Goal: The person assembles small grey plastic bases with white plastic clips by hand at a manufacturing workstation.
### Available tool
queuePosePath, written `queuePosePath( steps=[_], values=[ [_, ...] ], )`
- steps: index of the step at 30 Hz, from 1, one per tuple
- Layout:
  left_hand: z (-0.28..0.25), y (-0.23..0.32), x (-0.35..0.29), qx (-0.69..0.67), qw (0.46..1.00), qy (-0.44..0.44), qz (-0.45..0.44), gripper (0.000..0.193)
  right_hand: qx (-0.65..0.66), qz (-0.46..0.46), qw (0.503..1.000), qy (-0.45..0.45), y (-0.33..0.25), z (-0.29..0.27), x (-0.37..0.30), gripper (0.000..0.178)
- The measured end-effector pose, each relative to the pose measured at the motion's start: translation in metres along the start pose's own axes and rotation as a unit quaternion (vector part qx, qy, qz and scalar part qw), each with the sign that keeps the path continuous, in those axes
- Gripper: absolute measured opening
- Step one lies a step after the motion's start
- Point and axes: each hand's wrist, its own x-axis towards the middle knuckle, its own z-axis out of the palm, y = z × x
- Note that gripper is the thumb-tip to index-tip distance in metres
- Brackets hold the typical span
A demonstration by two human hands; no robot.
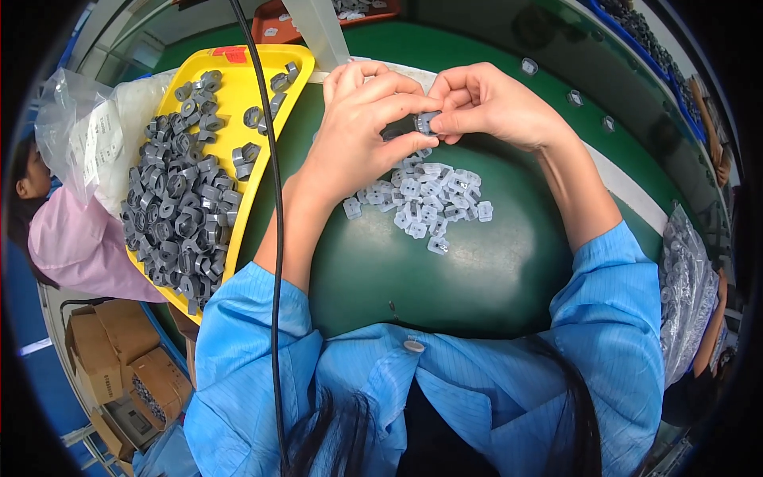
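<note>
A small grey plastic part (427, 122) is pinched between my two hands above the green table. My left hand (369, 119) has its thumb and fingers closed around a dark grey piece. From the other side, the thumb and forefinger of my right hand (485, 107) press on the same part. Just below them a loose pile of small translucent pale plastic pieces (421, 199) lies on the green tabletop (493, 278). Left of my left forearm stands a yellow tray (246, 75) heaped with dark grey ring-shaped plastic parts (179, 207).
A black cable (274, 238) hangs down across the tray's right side. Clear plastic bags (103, 135) lie behind the tray. At the top is a red tray (274, 28) with pale pieces. Cardboard boxes (119, 350) stand lower left, near a person in a pink sleeve (87, 238).
</note>
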Motion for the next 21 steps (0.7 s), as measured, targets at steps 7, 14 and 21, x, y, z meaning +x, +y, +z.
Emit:
queuePosePath(
  steps=[7, 14, 21],
  values=[
    [0.007, 0.000, 0.002, 0.005, 0.997, 0.070, 0.006, 0.036, -0.055, -0.094, 0.989, 0.101, 0.000, 0.008, 0.002, 0.012],
    [0.016, 0.028, 0.001, 0.015, 0.984, 0.178, -0.006, 0.040, 0.320, -0.074, 0.941, -0.081, 0.013, 0.003, 0.004, 0.014],
    [0.008, 0.026, 0.008, 0.030, 0.995, 0.098, -0.014, 0.043, 0.286, -0.060, 0.952, -0.090, 0.017, -0.010, 0.004, 0.017]
  ],
)
